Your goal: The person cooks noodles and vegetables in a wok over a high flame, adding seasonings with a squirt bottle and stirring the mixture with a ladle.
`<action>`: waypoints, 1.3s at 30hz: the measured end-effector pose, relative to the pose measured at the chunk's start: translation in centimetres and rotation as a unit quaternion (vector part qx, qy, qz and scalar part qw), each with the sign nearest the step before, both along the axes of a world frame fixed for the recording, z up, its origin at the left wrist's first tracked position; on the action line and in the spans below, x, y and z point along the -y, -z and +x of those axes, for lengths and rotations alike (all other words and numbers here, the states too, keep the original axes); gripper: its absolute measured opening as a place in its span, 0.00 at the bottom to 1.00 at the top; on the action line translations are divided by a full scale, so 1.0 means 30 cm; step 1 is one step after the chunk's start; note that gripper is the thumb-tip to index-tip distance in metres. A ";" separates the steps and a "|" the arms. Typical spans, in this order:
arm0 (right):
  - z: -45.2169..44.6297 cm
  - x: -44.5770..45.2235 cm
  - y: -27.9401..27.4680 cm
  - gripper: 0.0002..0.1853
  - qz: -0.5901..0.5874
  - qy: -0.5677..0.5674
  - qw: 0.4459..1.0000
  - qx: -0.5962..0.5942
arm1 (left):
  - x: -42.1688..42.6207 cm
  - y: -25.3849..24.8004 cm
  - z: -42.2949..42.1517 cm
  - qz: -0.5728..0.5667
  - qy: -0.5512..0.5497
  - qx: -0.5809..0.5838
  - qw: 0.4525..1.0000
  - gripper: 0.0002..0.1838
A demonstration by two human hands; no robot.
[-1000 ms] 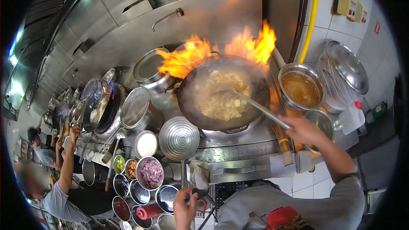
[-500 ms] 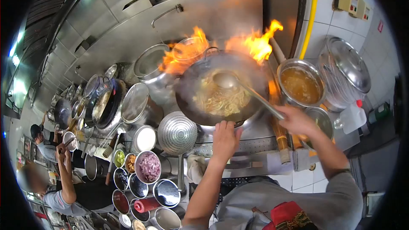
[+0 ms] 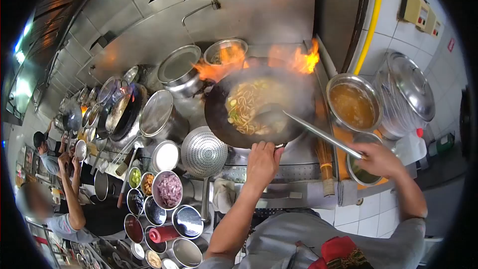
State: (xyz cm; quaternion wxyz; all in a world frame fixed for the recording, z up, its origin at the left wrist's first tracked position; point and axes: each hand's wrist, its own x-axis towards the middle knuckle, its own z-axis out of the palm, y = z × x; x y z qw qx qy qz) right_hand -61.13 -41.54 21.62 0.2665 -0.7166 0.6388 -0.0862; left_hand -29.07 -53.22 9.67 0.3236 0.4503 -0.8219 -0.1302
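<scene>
A dark, smoking wok (image 3: 219, 114) stands on the stove, holding thick noodles (image 3: 246, 102) with some green bits and liquid, gathered on its left side. My left hand (image 3: 263, 162) is closed on the near edge of the wok, where its handle sits. In my right hand (image 3: 378, 159) is the wooden end of a long ladle (image 3: 321, 132). The ladle's bowl is inside the wok on the right, dark and partly blurred by smoke. Flames (image 3: 304, 61) rise behind the wok at both sides.
A broth pot (image 3: 353, 102) and a lidded container (image 3: 411, 87) stand right. Left are a perforated strainer (image 3: 204, 152), a bowl of chopped onion (image 3: 169, 190) and several sauce pots. A bamboo brush (image 3: 326, 174) lies beside the wok. Two people (image 3: 74, 204) work far left.
The ladle's bowl has moved right and down inside the wok, and my right hand has shifted right and down. The noodles lie further left. The flames are lower. My left hand keeps its hold.
</scene>
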 end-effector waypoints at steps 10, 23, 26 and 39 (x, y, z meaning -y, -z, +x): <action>0.240 0.179 0.271 0.33 0.083 0.223 0.936 0.260 | -0.317 -0.096 0.294 0.053 -0.057 -0.017 0.997 0.28; 0.809 0.183 0.201 0.34 0.236 0.010 0.877 0.418 | -0.658 -0.042 0.680 0.146 -0.230 -0.128 0.954 0.20; 1.025 0.236 0.322 0.32 0.252 -0.049 0.884 0.392 | -0.675 -0.037 0.711 0.153 -0.230 -0.151 0.949 0.20; 1.236 0.272 0.389 0.32 0.282 -0.078 0.895 0.338 | -0.817 0.056 0.846 0.176 -0.316 -0.164 0.918 0.16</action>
